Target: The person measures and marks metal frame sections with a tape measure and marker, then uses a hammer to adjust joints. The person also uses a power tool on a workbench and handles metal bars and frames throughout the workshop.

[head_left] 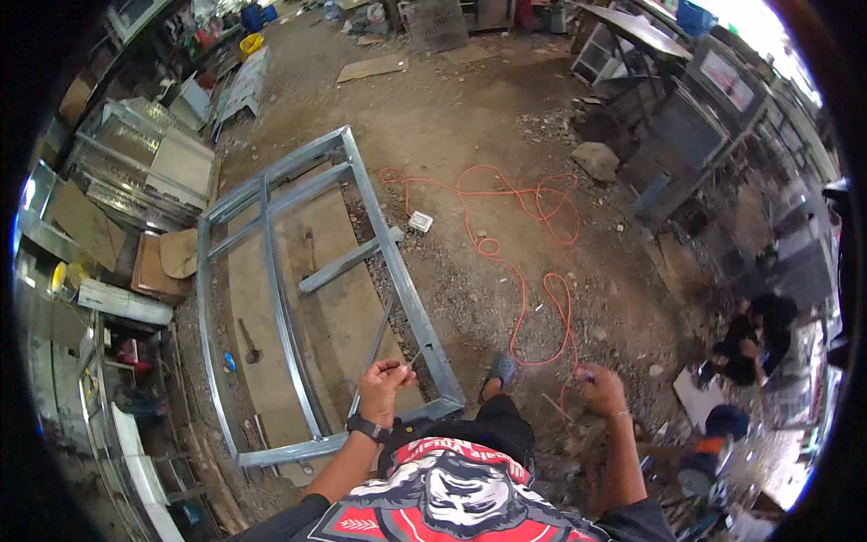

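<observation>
My left hand (pixel 384 384), with a dark watch on its wrist, is closed in a pinch on a thin rod-like piece (pixel 416 355) too small to name. It is above the near right corner of a galvanised metal frame (pixel 411 294) lying on the ground. Out to the right, my right hand (pixel 603 393) is curled closed around something small and dark, mostly hidden by the fingers. An orange cord (pixel 567 316) passes close beside that hand. A loose metal bar (pixel 348 262) rests across the frame's right side.
Under the frame lies a flat brown sheet (pixel 257 280) with a hammer (pixel 248 341) on it. A white box (pixel 420 221) sits beside the frame. Stacked panels (pixel 149 167) line the left; old cabinets (pixel 677 135) stand right. A person in dark clothes (pixel 759 334) crouches at right.
</observation>
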Motion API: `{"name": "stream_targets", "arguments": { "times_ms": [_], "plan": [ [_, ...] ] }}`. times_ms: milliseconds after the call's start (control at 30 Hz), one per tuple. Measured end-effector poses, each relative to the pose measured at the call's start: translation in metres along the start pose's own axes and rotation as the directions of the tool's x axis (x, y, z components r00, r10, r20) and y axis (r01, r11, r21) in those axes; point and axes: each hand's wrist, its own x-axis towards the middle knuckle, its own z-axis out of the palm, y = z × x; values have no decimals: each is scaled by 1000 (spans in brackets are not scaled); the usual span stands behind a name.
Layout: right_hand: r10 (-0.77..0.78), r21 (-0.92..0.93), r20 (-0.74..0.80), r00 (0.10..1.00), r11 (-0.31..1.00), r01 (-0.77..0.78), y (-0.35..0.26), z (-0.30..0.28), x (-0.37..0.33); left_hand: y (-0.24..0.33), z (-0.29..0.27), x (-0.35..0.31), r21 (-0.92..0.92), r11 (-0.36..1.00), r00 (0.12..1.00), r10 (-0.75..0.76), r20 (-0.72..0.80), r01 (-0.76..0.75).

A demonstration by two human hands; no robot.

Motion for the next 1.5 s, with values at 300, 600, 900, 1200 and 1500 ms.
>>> {"name": "stream_targets", "arguments": {
  "times_ms": [300, 600, 900, 1200, 1500],
  "plan": [
    [-211, 261, 28, 977, 945, 196, -117, -92, 358, 81, 100, 122, -195, 958, 953, 154, -261, -209],
    [-585, 185, 494, 643, 794, 579, -283, -29, 602, 155, 175, 370, -341, 864, 897, 237, -374, -371],
    [-510, 506, 575, 640, 836, 212, -340, -20, 888, 330, 229, 615, -272, 855, 857, 311, -410, -441],
    [-517, 437, 704, 487, 856, 277, -474, 33, 1181, 371, 254, 840, -213, 801, 654, 268, -707, -559],
    [-497, 438, 865, 72, 817, 376, -694, 126, 1324, 425, 271, 968, -235, 719, 508, 187, -841, -654]
  ]
}}
